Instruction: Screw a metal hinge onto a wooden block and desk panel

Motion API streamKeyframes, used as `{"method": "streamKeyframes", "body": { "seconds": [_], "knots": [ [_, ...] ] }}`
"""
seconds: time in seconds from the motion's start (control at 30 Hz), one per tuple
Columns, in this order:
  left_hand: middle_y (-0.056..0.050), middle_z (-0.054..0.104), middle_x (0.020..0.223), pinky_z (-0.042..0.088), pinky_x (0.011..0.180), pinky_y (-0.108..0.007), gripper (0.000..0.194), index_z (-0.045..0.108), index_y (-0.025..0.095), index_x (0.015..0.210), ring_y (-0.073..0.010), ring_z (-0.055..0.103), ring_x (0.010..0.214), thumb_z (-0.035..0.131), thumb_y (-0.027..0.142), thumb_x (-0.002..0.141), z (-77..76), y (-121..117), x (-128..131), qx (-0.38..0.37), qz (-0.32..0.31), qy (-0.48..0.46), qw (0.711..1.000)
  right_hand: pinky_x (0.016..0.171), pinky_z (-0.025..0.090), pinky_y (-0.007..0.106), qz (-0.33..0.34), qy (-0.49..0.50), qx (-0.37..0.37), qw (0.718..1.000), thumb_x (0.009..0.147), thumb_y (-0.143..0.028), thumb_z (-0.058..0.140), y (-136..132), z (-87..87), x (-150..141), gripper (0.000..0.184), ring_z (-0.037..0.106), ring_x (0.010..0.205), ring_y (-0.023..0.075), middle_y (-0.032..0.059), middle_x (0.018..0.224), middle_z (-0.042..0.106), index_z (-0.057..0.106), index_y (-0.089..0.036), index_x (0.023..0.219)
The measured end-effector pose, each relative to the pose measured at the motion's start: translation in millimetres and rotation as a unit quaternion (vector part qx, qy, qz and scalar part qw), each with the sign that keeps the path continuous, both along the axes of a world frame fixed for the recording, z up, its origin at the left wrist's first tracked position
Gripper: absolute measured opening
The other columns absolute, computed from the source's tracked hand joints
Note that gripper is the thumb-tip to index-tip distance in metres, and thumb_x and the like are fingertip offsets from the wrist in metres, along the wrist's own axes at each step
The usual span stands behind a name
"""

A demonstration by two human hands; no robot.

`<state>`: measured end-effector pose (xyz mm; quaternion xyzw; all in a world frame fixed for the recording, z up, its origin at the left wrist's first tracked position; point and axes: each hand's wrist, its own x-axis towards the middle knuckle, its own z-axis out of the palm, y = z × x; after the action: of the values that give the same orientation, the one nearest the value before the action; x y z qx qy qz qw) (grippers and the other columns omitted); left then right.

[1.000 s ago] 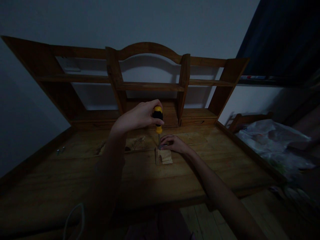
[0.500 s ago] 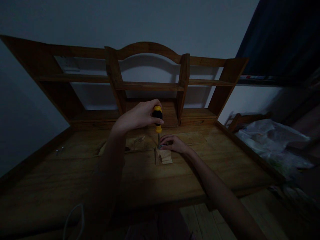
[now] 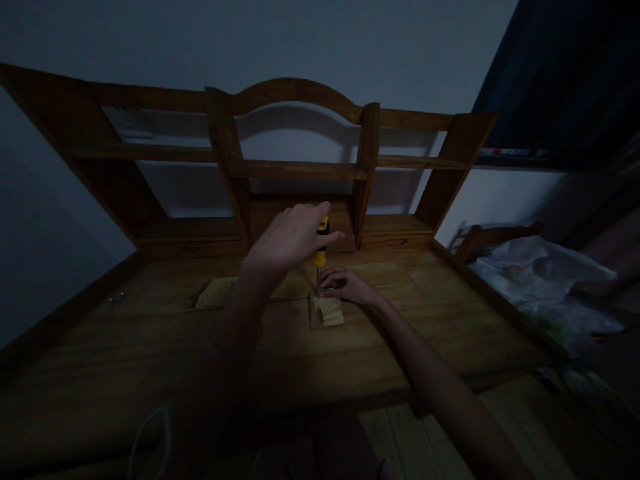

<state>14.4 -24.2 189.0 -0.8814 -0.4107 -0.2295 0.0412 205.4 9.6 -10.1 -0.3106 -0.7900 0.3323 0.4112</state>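
My left hand [image 3: 293, 237] is wrapped round the top of an upright screwdriver [image 3: 321, 250] with a yellow and black handle. The screwdriver's tip points down at a small pale wooden block [image 3: 327, 311] lying on the wooden desk [image 3: 280, 353]. My right hand [image 3: 347, 285] rests on the far edge of that block, fingers curled beside the shaft, pinching a small metal piece [image 3: 327, 289] there. The scene is dim.
A wooden hutch [image 3: 295, 167] with shelves stands at the back of the desk. A flat wood board [image 3: 235, 290] lies behind the block. Small screws [image 3: 116, 301] lie at the left. A crumpled plastic bag [image 3: 545, 283] sits to the right, a white cable [image 3: 145, 437] near me.
My left hand has turned over the screwdriver handle, wrist swung right, so it covers most of the handle now. The right hand and block have stayed put.
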Motion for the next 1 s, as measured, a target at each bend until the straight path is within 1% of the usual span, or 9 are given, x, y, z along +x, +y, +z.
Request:
{"method": "streamKeyframes", "body": {
  "seconds": [0.2,0.3,0.37,0.53,0.6,0.7,0.83,0.93,1.0],
  "knots": [
    [-0.007,0.065,0.108,0.046,0.082,-0.031,0.028,0.060,0.020,0.109,-0.0208,0.061,0.094,0.058,0.034,0.085,7.7,-1.8,-13.6,-0.079,-0.136,0.018,0.987,0.096,0.048,0.034,0.002,0.002,0.018,1.000,0.075,-0.034,0.083,0.7,-1.1,0.8,0.017,0.065,0.102,0.0186,0.0046,0.101,0.072,0.080,-0.025,0.089],
    [-0.003,0.068,0.106,0.046,0.080,-0.029,0.027,0.061,0.022,0.110,-0.0184,0.063,0.091,0.056,0.035,0.087,10.3,-1.6,-16.6,-0.095,-0.159,0.011,0.983,0.097,0.048,0.035,0.006,-0.001,0.022,1.000,0.076,-0.035,0.082,1.0,-1.0,0.9,0.017,0.065,0.103,0.0189,0.0043,0.102,0.072,0.080,-0.025,0.090],
    [-0.003,0.070,0.102,0.045,0.080,-0.029,0.025,0.064,0.023,0.106,-0.0187,0.064,0.092,0.055,0.041,0.091,9.0,-0.4,-13.5,-0.069,-0.129,0.003,0.989,0.098,0.047,0.035,0.004,-0.005,0.016,1.000,0.076,-0.036,0.082,1.0,-0.7,0.5,0.017,0.065,0.104,0.0192,0.0047,0.105,0.072,0.080,-0.025,0.090],
    [-0.010,0.071,0.093,0.043,0.081,-0.033,0.042,0.069,0.018,0.091,-0.0250,0.066,0.095,0.041,0.048,0.099,2.6,-3.5,4.6,0.060,0.040,0.013,0.997,0.098,0.048,0.036,-0.008,-0.006,0.003,1.000,0.075,-0.037,0.083,0.7,-0.8,0.0,0.019,0.065,0.104,0.0193,0.0057,0.106,0.072,0.080,-0.024,0.089],
    [-0.011,0.069,0.097,0.044,0.081,-0.034,0.046,0.070,0.017,0.093,-0.0255,0.066,0.095,0.034,0.046,0.101,3.4,-9.5,8.7,0.072,0.061,0.028,0.995,0.098,0.047,0.036,-0.011,-0.006,0.001,1.000,0.074,-0.037,0.083,0.2,-0.4,-0.1,0.020,0.065,0.104,0.0192,0.0057,0.105,0.072,0.080,-0.024,0.089],
    [-0.010,0.064,0.110,0.046,0.083,-0.035,0.041,0.069,0.020,0.101,-0.0231,0.065,0.093,0.033,0.040,0.100,7.6,-17.9,5.3,0.047,0.062,0.043,0.996,0.097,0.047,0.035,-0.008,-0.006,0.000,1.000,0.075,-0.038,0.082,-0.3,0.4,-0.5,0.020,0.065,0.104,0.0189,0.0055,0.105,0.071,0.080,-0.023,0.089],
    [-0.008,0.057,0.118,0.046,0.088,-0.035,0.030,0.064,0.021,0.105,-0.0216,0.061,0.100,0.037,0.031,0.097,9.7,-11.4,-9.9,0.003,-0.007,0.037,0.999,0.097,0.048,0.036,-0.006,-0.010,0.001,1.000,0.075,-0.039,0.082,-0.4,1.4,-1.1,0.020,0.065,0.103,0.0190,0.0055,0.106,0.071,0.080,-0.024,0.089],
    [-0.008,0.057,0.114,0.045,0.092,-0.034,0.024,0.063,0.020,0.103,-0.0209,0.057,0.104,0.041,0.028,0.095,8.0,4.4,-19.4,-0.009,-0.082,0.009,0.997,0.098,0.047,0.036,-0.008,-0.011,-0.003,1.000,0.075,-0.040,0.082,-0.7,2.3,-1.4,0.021,0.065,0.103,0.0192,0.0057,0.105,0.071,0.080,-0.024,0.088],
    [-0.006,0.060,0.108,0.045,0.090,-0.033,0.020,0.063,0.020,0.102,-0.0204,0.058,0.100,0.047,0.030,0.094,7.3,13.9,-22.6,-0.014,-0.103,-0.020,0.994,0.098,0.047,0.036,-0.008,-0.008,-0.003,1.000,0.075,-0.041,0.082,-0.9,2.4,-1.5,0.022,0.065,0.103,0.0194,0.0062,0.105,0.071,0.080,-0.023,0.088]
  ]
}}
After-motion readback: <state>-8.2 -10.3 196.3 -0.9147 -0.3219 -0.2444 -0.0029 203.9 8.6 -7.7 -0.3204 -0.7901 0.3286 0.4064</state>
